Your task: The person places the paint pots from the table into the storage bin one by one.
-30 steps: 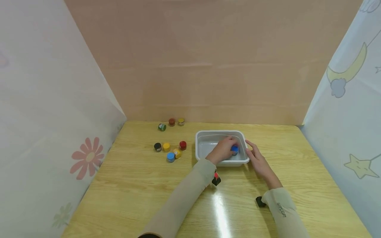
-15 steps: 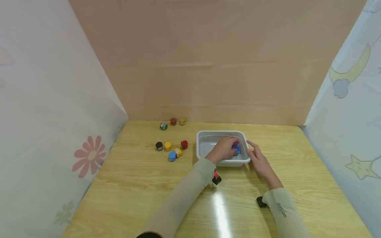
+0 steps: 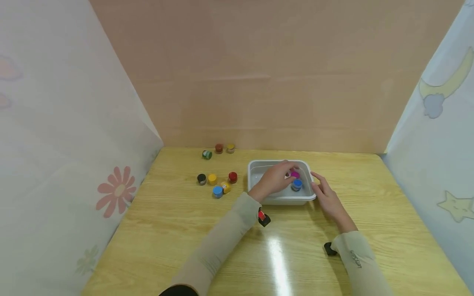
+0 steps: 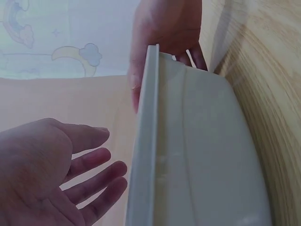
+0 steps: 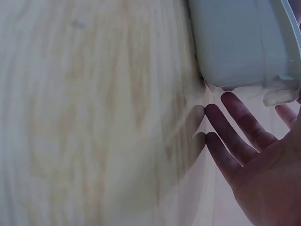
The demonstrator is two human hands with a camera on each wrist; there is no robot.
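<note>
The left hand is empty, fingers apart; the right hand has fingers spread beside the tray. The blue-lidded jar appears light, rigid; best gripped around its sides.

Tub: plain off-white. Contents: blue jar, magenta jar. Outside it: black jar, yellow jar, second yellow jar, light-blue jar, red jar, green jar with white label, brownish-red jar, mustard jar. Desk: yellow, wood-grained. Backdrop: tan. Left wall: white, bearing a pink flower, cream-centred, and a pale-green flower. Right wall: white, bearing a pale-yellow moon, grey-blue cloud, pale-yellow star. Sleeves: beige; dark lettering on the right one.
</note>
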